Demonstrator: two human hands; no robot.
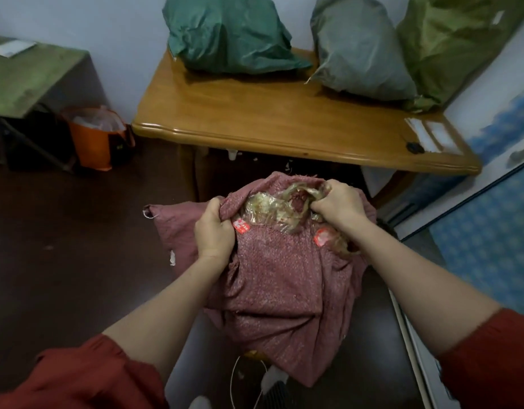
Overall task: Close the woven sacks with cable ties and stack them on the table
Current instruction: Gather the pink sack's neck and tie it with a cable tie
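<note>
My rolled-up dark red sleeves (86,376) frame the bottom of the view. A thin white cable (232,379) loops on the dark floor (63,246) between them.

Just past it, the crumpled pinkish-red woven sack (278,284) stands on the floor in front of me, its mouth open at the top. My left hand (215,228) has its fingers curled tight round a bunched fold of the sack's left rim. My right hand (337,206) is clenched on the right rim, and a twisted hank of clear crinkled plastic wrapping (272,208) is caught in the same fist. That plastic fills the open mouth between my hands. Two small red labels (241,226) show through it, one just beside each hand.

Beyond the sack is the glossy honey-coloured wooden table (255,119) with a moulded edge. A small black object (414,147) lies near its right front corner. Three filled woven sacks sit along its far side against the wall: a teal-green sack (228,33) on the left, a grey sack (358,48) in the middle, and an olive-green sack (449,45) leaning against the grey one on the right.

Off to the far left, an orange bucket (94,140) stands on the floor beside a green-topped folding table (27,75).
</note>
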